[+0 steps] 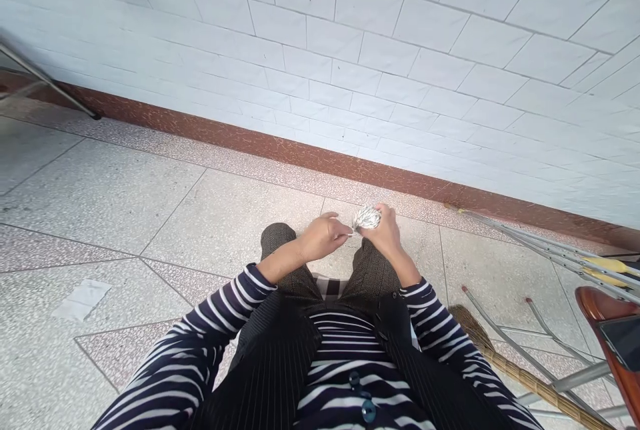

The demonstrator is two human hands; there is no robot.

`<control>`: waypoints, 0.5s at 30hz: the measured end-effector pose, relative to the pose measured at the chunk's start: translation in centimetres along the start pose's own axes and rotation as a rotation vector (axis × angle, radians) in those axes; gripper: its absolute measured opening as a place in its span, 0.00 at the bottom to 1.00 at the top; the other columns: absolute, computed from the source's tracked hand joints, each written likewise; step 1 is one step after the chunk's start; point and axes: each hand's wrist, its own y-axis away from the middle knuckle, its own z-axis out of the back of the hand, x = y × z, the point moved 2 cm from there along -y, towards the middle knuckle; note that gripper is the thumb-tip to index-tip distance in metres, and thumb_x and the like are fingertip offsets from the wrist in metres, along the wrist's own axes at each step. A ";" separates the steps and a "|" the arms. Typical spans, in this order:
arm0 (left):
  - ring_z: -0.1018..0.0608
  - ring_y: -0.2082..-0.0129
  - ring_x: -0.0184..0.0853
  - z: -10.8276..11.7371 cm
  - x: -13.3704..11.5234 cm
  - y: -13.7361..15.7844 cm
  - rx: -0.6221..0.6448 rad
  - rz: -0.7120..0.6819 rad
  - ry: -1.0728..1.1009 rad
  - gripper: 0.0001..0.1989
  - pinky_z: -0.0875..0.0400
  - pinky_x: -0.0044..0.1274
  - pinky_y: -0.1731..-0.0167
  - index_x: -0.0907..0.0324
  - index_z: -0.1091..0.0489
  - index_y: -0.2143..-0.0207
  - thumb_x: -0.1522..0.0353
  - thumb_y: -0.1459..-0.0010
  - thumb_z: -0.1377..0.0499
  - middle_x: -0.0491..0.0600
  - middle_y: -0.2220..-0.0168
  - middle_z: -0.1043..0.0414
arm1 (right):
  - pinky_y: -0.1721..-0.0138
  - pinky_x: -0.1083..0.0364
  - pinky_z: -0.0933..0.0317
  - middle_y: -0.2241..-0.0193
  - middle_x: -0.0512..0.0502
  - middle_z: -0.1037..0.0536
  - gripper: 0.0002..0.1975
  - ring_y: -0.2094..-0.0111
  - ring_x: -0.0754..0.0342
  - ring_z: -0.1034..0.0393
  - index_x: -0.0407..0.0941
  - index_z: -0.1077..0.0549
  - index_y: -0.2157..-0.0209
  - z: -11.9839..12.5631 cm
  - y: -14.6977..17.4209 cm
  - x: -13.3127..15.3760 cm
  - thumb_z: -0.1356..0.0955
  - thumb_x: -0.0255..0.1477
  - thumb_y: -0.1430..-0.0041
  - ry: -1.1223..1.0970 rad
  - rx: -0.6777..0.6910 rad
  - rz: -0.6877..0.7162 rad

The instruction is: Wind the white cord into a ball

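Observation:
A small bundle of whitish, grey-flecked cord point(369, 217) is held up above my knees. My right hand point(386, 233) wraps round its right side, thumb below and fingers behind. Close to the bundle's lower left end, my left hand point(326, 237) is closed in a pinch on what looks like a thin pale strand of the cord. The fingertips of both hands are only a short distance apart. Under them are my knees in dark checked trousers point(280, 243).
A tiled wall point(340, 83) with a reddish-brown skirting point(280, 147) stands ahead. On the right are metal crutches point(550, 250), a straw broom point(520, 373), a metal-legged frame and a brown wooden surface point(595, 307) bearing a dark phone-like device. White paper point(84, 300) lies on the floor, left.

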 end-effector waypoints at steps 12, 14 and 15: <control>0.21 0.65 0.36 -0.4 4.3 -0.6 -0.107 0.213 0.138 0.14 0.29 0.26 0.57 0.59 0.23 0.68 0.66 0.34 0.47 0.49 0.68 0.20 | 0.57 0.52 0.33 0.49 0.47 0.25 0.34 0.51 0.45 0.29 0.52 0.29 0.51 -0.3 3.5 1.8 0.27 0.24 0.66 -1.012 0.572 -0.185; 0.21 0.65 0.35 -0.9 4.4 -0.3 -0.110 0.285 0.239 0.15 0.30 0.24 0.61 0.60 0.24 0.70 0.65 0.35 0.47 0.48 0.69 0.21 | 0.55 0.49 0.32 0.47 0.46 0.26 0.35 0.48 0.43 0.30 0.53 0.29 0.50 0.6 3.0 2.9 0.27 0.25 0.66 -1.031 0.516 -0.129; 0.21 0.66 0.35 -1.1 4.4 -0.2 -0.106 0.314 0.278 0.16 0.30 0.23 0.62 0.60 0.24 0.72 0.64 0.35 0.47 0.48 0.70 0.21 | 0.53 0.48 0.31 0.46 0.46 0.26 0.35 0.47 0.42 0.31 0.53 0.30 0.50 1.1 2.7 3.4 0.27 0.26 0.66 -1.036 0.489 -0.095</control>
